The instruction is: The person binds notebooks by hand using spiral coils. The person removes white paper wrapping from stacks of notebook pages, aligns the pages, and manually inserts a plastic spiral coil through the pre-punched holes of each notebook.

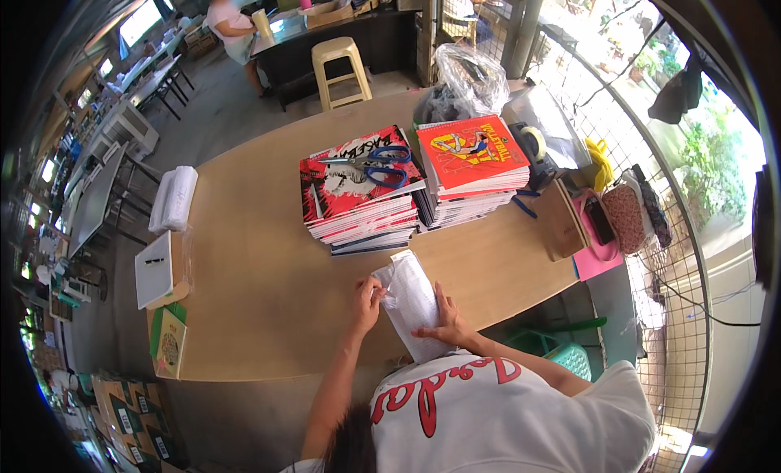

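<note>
Tabletop (pixel 252 286): smooth, wood-toned, low sheen. White package (pixel 413 306): crinkled, looks like plastic film, faintly glossy. Scissors (pixel 367 159): metal blades, smooth plastic handles. Notebook stacks (pixel 476 172): slick covers, matt paper edges. Clear bag (pixel 480 78): thin plastic (crumpled, full of glints). Stool (pixel 336 49): moulded plastic.

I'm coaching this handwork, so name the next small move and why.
Perhaps smooth the white bundle with the left hand: it pinches the bundle's upper left edge, which looks creased, while the right hand holds the other side.
</note>
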Motion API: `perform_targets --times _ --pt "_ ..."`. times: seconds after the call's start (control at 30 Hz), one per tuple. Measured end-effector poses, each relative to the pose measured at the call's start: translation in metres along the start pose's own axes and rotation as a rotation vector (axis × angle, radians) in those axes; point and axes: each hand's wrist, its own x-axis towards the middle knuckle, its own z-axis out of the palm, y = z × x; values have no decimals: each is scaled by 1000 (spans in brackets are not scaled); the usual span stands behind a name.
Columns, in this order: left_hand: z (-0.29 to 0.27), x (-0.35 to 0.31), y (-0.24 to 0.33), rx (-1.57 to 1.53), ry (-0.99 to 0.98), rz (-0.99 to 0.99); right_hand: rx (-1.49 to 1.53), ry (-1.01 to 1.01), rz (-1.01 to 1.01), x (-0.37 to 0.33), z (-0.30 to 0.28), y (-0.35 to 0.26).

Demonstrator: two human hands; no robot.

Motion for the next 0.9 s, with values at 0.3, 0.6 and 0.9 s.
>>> perform_targets --times 0.3,0.6,0.9 --pt "33 -71 -26 -251 434 -680 37 -132 -77 16 -5 13" --pt "45 -51 9 259 280 -803 -284 75 -177 3 10 -43" --pt "57 -48 11 -779 232 -933 81 -155 -264 54 -41 36"
